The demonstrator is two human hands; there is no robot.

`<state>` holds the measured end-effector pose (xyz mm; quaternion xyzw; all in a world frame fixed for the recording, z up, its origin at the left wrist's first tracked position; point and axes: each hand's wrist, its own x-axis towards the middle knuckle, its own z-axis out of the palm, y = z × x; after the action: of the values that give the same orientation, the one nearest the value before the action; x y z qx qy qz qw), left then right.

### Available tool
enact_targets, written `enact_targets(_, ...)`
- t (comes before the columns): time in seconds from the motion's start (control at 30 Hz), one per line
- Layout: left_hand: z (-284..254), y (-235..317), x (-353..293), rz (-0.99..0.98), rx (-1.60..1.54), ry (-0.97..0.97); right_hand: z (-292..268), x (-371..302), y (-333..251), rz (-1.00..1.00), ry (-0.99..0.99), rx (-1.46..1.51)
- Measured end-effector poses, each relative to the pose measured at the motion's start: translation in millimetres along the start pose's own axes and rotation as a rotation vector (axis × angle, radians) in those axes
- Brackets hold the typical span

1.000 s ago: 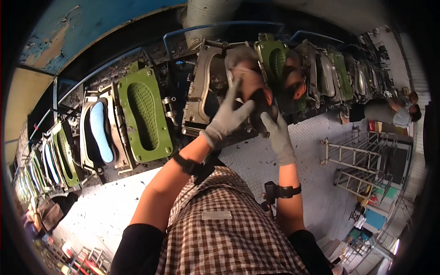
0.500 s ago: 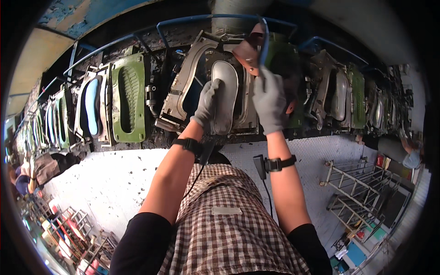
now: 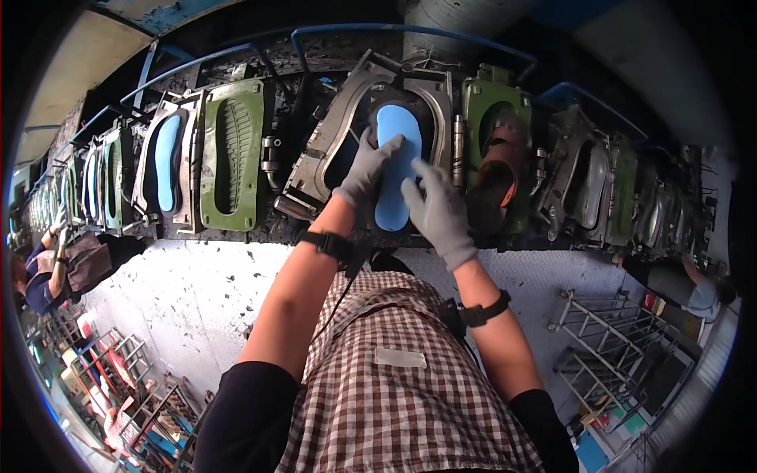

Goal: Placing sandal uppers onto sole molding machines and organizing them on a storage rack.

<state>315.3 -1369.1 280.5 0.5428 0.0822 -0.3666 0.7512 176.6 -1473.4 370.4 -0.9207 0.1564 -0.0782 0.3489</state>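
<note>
A blue insole (image 3: pixel 396 189) lies lengthwise over the foot-shaped form in the open metal mould frame (image 3: pixel 315 162) before me. My left hand (image 3: pixel 367 167), in a grey glove, grips the insole's left edge, with a finger reaching over its top face. On the other side, my right hand (image 3: pixel 440 211), also gloved, has its fingers spread beside the insole's right edge and holds nothing. Whether its fingertips touch the insole I cannot tell. Brown strap pieces (image 3: pixel 502 162) with an orange edge sit in the green mould half (image 3: pixel 475 102) to the right, partly blurred.
Another green sole mould (image 3: pixel 230 158) stands left, beside a form carrying a blue insole (image 3: pixel 167 162). More moulds line both sides. A blue rail (image 3: pixel 414 29) runs behind. One person (image 3: pixel 59 268) is at far left, another (image 3: pixel 702 288) at far right. Metal racks (image 3: pixel 611 331) stand lower right.
The blue insole now covers the form, which was bare grey. My right hand has let go of the brown strap piece and moved down and left toward the insole. My left hand stays at the form.
</note>
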Motion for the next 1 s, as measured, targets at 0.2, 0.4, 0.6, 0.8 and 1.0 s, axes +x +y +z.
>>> enact_targets(0.2,0,18,-18,0.141,-0.066,-0.151,28,8,17,0.441,-0.258,-0.08)
enact_targets(0.4,9,19,0,0.135,0.005,-0.262,72,-10,55,0.486,0.094,0.509)
enact_targets(0.6,33,20,43,0.247,0.122,-0.059,33,52,36,0.258,0.255,0.029)
enact_targets(0.8,24,-16,15,0.262,0.216,-0.028,2,41,32,0.308,0.036,-0.153)
enact_targets(1.0,69,-12,-67,0.85,1.112,0.281,-77,-24,61,0.158,0.363,0.237)
